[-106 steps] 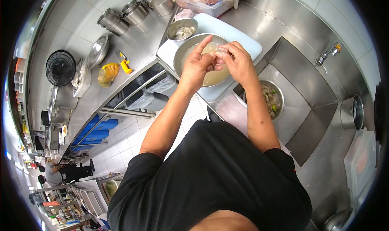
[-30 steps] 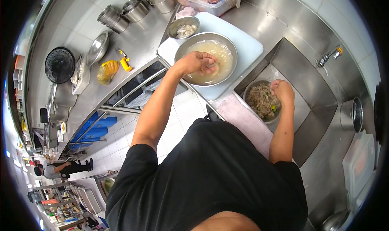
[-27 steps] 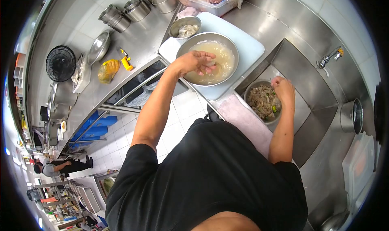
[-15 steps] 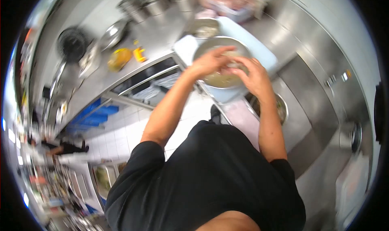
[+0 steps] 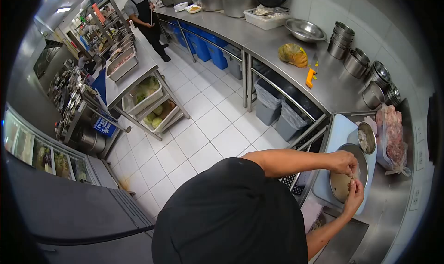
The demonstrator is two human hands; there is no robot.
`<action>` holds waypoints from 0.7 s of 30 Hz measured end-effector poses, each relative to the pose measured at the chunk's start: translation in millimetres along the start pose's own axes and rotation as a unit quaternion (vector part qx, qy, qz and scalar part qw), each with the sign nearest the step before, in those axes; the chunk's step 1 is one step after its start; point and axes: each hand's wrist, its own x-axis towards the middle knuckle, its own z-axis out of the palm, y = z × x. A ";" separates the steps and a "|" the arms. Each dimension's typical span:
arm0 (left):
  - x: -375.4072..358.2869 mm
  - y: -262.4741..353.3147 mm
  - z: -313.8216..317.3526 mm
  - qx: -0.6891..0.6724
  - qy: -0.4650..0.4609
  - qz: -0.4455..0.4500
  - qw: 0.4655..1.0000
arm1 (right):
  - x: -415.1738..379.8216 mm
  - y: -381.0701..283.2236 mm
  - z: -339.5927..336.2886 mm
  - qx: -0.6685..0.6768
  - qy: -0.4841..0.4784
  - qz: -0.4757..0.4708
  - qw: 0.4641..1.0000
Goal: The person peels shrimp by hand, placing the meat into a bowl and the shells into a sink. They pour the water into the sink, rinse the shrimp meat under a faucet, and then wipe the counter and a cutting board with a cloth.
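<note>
At the right, my left hand (image 5: 343,162) and my right hand (image 5: 354,195) meet above a large metal bowl (image 5: 340,186) of cloudy liquid. Fingers of both hands are pinched around a small pale piece (image 5: 356,173), partly hidden by the fingertips. The bowl stands on a light blue board (image 5: 323,180). Just behind it, a smaller metal bowl (image 5: 366,139) holds whitish pieces. Beside the bowls lies a clear plastic bag of pink raw meat (image 5: 391,134).
Stacked metal containers (image 5: 341,39), a cut pumpkin (image 5: 292,55), an orange-handled knife (image 5: 310,77) and a shallow metal bowl (image 5: 305,29) are on the steel counter (image 5: 273,37). A person in an apron (image 5: 143,21) stands farther back. Grey bins (image 5: 268,106) sit under the counter.
The view has swung left, so the bowls and both hands now appear farther right and lower. The fingers have come together from a looser, more spread pose.
</note>
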 end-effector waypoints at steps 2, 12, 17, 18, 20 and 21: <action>-1.8 -2.7 -7.1 -0.050 -0.025 -0.023 0.998 | 6.4 1.9 3.3 0.005 -0.015 -0.011 1.000; 15.8 -11.5 4.9 -0.239 -0.133 -0.148 0.951 | -32.2 -21.7 -0.3 -0.178 0.052 -0.046 0.982; 20.8 -2.8 5.1 0.237 -0.184 -0.029 0.953 | -81.1 -14.7 -40.0 -0.218 0.254 -0.007 0.942; 21.6 -15.2 14.0 0.299 -0.224 -0.021 0.927 | -91.6 -2.7 -50.8 -0.233 0.270 0.039 0.934; 24.0 -22.4 21.3 0.351 -0.270 -0.006 0.897 | -114.9 29.8 -67.1 -0.339 0.224 0.081 0.910; 24.9 -21.7 21.5 0.342 -0.281 0.001 0.897 | -124.6 39.8 -71.4 -0.389 0.200 0.104 0.893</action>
